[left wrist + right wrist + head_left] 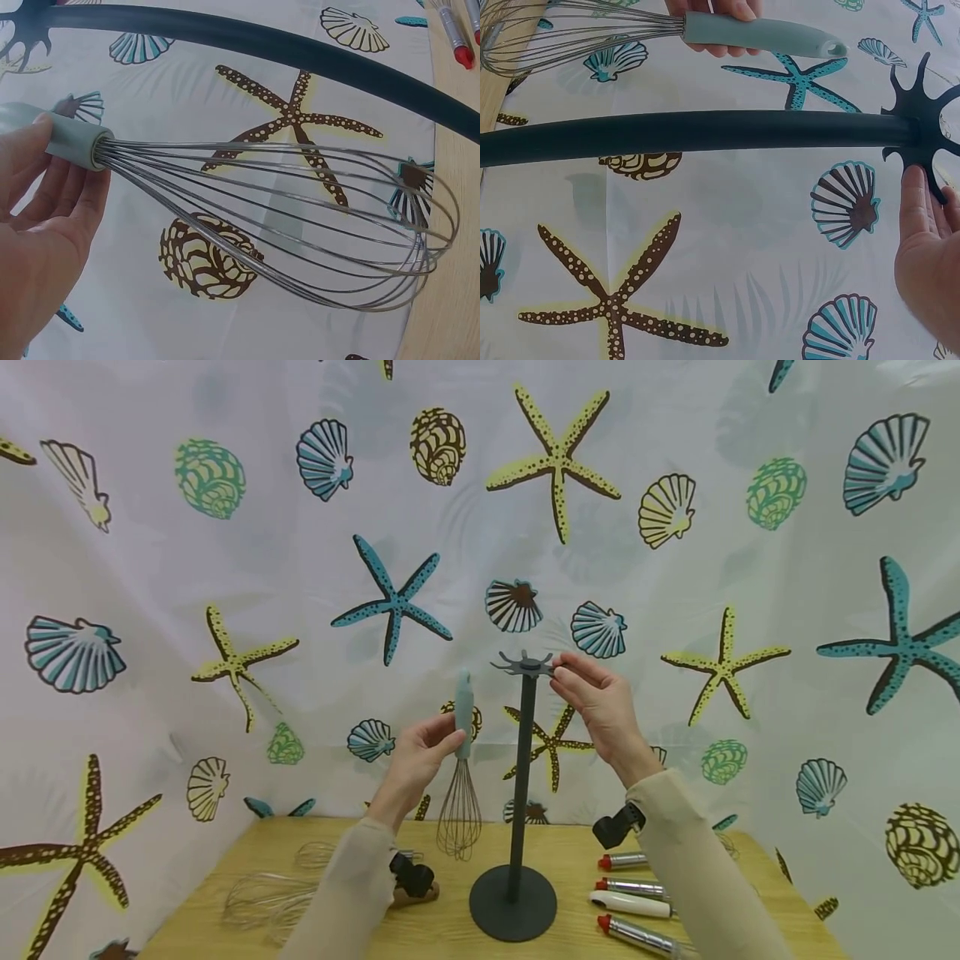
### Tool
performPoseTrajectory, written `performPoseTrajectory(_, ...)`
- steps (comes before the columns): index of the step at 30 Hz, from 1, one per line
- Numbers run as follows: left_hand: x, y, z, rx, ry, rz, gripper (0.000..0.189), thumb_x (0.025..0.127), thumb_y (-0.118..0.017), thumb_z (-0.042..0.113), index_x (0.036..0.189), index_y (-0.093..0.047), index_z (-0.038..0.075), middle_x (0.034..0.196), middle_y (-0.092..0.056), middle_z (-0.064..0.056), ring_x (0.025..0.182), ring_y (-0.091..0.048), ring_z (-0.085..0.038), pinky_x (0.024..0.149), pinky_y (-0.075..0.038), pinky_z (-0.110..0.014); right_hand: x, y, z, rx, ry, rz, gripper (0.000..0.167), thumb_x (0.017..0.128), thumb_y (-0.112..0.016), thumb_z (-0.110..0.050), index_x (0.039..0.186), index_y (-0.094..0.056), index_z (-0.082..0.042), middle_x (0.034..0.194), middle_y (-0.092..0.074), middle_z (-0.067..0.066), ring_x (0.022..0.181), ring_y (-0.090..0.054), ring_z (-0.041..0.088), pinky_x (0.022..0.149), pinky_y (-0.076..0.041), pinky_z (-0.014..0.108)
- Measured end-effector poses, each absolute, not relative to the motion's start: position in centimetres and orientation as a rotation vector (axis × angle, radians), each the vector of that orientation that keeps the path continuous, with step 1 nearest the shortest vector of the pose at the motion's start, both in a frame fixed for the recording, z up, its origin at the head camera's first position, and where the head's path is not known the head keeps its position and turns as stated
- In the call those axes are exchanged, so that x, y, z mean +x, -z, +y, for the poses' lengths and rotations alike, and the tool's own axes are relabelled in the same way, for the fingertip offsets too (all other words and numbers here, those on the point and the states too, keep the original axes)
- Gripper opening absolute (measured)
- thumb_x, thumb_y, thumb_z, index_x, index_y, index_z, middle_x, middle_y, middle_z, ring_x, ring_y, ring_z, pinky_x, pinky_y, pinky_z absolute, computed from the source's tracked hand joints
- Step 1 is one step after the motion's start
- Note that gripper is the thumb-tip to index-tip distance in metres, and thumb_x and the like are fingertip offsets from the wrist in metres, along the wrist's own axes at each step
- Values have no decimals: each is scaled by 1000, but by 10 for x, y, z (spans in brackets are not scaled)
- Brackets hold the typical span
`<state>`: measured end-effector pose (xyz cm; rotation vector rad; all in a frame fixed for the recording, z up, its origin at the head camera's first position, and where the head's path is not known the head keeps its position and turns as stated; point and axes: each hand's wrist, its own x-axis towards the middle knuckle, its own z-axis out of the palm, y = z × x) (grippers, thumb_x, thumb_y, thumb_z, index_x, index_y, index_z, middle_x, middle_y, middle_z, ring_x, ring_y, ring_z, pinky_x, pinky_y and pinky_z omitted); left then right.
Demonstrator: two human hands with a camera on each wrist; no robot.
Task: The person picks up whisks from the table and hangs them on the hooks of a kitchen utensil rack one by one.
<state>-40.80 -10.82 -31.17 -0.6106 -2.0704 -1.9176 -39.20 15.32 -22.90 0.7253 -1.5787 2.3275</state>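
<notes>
My left hand (420, 756) grips the pale green handle of a whisk (464, 714). The whisk is upright, wire loops down, left of a dark utensil stand (522, 785) and apart from it. In the left wrist view, the thumb and fingers of my left hand (52, 187) close round the lower handle of the whisk (79, 142). At the top of the stand is a ring of curved hooks (919, 112). My right hand (596, 702) pinches one hook on the right side; in the right wrist view, part of its grip is hidden.
Several wire whisks (266, 897) lie on the wooden table (450, 935) at left, partly behind my left sleeve. Right of the stand's round base (513, 927) lie several utensils with metal handles and red ends (637, 935), plus a white-handled one (633, 904). A shell-patterned curtain (480, 485) hangs behind.
</notes>
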Motion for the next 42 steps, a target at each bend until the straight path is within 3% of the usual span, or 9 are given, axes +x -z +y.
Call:
performPoseTrajectory(8,-410,303,-100,-584,1891,-2084,38,97,-63,20,134,-60,12,129,-64,-13,122,-58,-25,112,-38,-49,-392,227,155,737,-2336,-1567,48,95,-61,0,138,-45,13,108,-70,1,100,-69,9,96,-52,30)
performPoseTrajectory(22,-414,293,-95,-602,1795,-2130,35,99,-60,19,133,-61,12,127,-66,-13,113,-62,-26,98,-50,-45,-392,228,154,735,-2331,-1570,47,95,-60,1,138,-46,13,110,-69,2,101,-69,10,96,-52,30)
performPoseTrajectory(42,-417,280,-76,-587,1769,-2092,35,100,-57,11,133,-59,4,125,-64,-16,113,-61,-29,98,-50,-48,-391,228,154,723,-2321,-1586,46,96,-59,0,139,-47,11,112,-68,1,101,-68,9,97,-51,30)
